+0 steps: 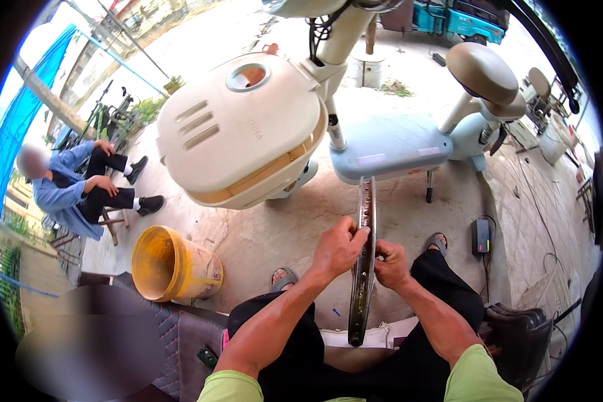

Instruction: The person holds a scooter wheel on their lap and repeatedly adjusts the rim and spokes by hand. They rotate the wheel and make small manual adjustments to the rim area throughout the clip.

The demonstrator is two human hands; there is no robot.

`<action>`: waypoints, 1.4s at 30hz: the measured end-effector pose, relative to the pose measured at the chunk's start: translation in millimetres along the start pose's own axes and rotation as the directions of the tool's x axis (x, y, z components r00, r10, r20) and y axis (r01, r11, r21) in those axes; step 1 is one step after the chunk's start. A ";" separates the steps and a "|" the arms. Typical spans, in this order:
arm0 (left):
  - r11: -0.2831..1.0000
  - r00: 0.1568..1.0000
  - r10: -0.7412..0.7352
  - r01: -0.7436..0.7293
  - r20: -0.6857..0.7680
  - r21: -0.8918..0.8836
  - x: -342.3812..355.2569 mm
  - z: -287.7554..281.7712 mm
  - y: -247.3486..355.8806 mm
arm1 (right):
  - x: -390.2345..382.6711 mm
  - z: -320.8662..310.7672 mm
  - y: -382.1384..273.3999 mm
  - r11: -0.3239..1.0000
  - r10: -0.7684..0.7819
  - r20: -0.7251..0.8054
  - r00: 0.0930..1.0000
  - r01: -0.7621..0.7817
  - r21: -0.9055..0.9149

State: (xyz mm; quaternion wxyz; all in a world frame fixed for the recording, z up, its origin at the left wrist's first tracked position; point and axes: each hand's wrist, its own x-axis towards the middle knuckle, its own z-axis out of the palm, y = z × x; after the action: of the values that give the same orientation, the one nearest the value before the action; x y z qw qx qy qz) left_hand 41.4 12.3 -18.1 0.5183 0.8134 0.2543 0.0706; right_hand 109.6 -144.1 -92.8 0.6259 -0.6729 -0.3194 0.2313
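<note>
Metal rim: the narrow, dark metal rim (pixel 362 281) stands nearly upright, edge-on, between the knees; its lower end is at the lap, its upper end toward 12 o'clock.
Left hand: the left hand (pixel 340 249) is clamped on the rim from its 9 o'clock side, thumb pressed along the edge.
Right hand: the right hand (pixel 392 264) grips from the 3 o'clock side, slightly lower, fingers curled; part of this hold is hidden.
Spacing: the hands are apart, with only the rim between them.
Yellow bucket: well off at 9 o'clock from the rim, the yellow bucket (pixel 211 271) shows its mouth and a stained, orange-yellow inner wall.
Black box: near half past 2, a black box (pixel 480 236) with a cable rests on the ground.
Scooter: its pale blue footboard (pixel 388 144) lies just past 12; its cream basket (pixel 248 130), between 10 and 11, has a slotted lid and a round hole, contents unclear.
Seated person: toward 10, a person (pixel 74 177) in a blue shirt sits on a stool.
White can: farther, at 12, a white can (pixel 367 72) has a post rising from it.
</note>
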 end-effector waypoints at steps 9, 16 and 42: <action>0.997 0.998 0.055 -0.055 0.004 -0.046 2.2 7.7 -0.6 | 0.0 -3.2 7.9 0.993 -0.008 -0.016 1.000 0.010 0.114; 0.999 0.999 0.030 -0.030 -0.021 -0.022 2.2 0.7 -2.9 | 3.0 18.5 10.3 0.974 -0.030 -0.132 0.991 0.059 0.221; 0.998 0.994 0.065 -0.067 -0.087 -0.021 12.6 -8.5 -16.4 | 15.1 35.9 18.5 0.959 0.031 -0.062 0.998 -0.012 0.282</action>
State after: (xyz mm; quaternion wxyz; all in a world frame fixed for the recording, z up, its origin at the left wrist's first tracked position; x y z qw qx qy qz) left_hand 43.4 30.7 -30.6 0.5141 0.8113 0.2485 0.1256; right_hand 97.1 -108.6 -113.7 0.7229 -0.5877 -0.2551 0.2587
